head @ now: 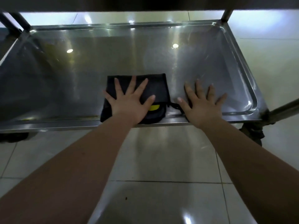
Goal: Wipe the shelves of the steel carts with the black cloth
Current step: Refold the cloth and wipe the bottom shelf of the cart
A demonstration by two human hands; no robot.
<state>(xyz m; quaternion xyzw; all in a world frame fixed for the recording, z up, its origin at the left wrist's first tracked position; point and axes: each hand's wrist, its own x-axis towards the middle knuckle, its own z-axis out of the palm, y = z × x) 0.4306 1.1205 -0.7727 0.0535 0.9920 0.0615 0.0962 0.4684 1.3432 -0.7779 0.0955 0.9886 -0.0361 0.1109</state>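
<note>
From the head view, the black cloth [145, 89], folded, is seen lying at the near edge of the steel cart's shelf [97, 62], pressed flat under the left hand [129, 102] with fingers spread straight. Just right of it, the right hand [202, 105] is laid open-palmed on the bare metal, fingers splayed.

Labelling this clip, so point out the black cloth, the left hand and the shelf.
black cloth [160, 86]: head view, right part.
left hand [129, 104]: head view, its back.
shelf [97, 65]: head view, bare steel.

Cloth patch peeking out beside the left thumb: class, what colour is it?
The patch is bright yellow on the black cloth; head view.
</note>
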